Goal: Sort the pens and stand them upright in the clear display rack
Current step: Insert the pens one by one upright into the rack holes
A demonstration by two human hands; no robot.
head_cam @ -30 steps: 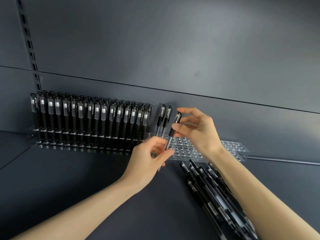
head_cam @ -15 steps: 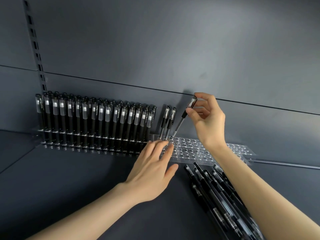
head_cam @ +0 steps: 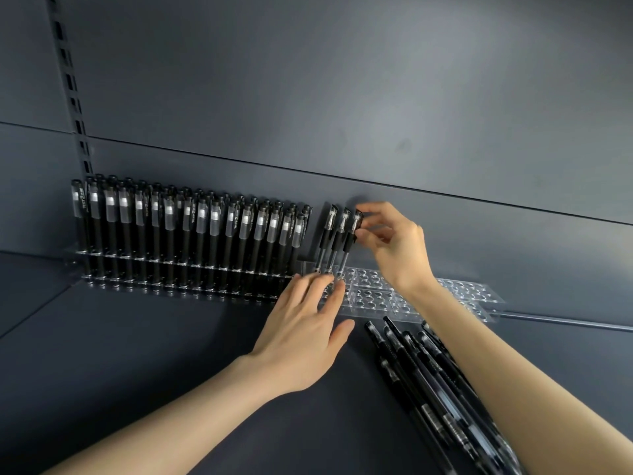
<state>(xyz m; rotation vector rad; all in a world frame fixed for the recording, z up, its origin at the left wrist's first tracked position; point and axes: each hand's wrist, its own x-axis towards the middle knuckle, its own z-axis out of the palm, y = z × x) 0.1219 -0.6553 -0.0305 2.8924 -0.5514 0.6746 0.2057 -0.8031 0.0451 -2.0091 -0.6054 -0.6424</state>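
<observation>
A clear display rack [head_cam: 373,299] runs along the back of the dark shelf. Its left part holds several black pens with frosted caps [head_cam: 191,231] standing upright. To their right stand three clear-capped black pens; my right hand [head_cam: 394,245] pinches the cap of the rightmost pen [head_cam: 351,240], which stands almost upright with its tip in a rack hole. My left hand [head_cam: 308,323] lies flat with straight fingers, its fingertips pressing on the rack's front edge. A pile of loose black pens [head_cam: 431,382] lies on the shelf at the lower right, partly hidden by my right forearm.
The dark back wall rises right behind the rack, with a slotted upright rail [head_cam: 73,97] at the far left. The rack's right half shows rows of unfilled holes [head_cam: 469,293]. A thin metal rail [head_cam: 565,322] runs along the shelf to the right.
My right hand has swung the pen from a slant to nearly upright, beside the two clear-capped pens, with its tip in the rack. My left hand let go of the pen and now lies flat on the rack.
</observation>
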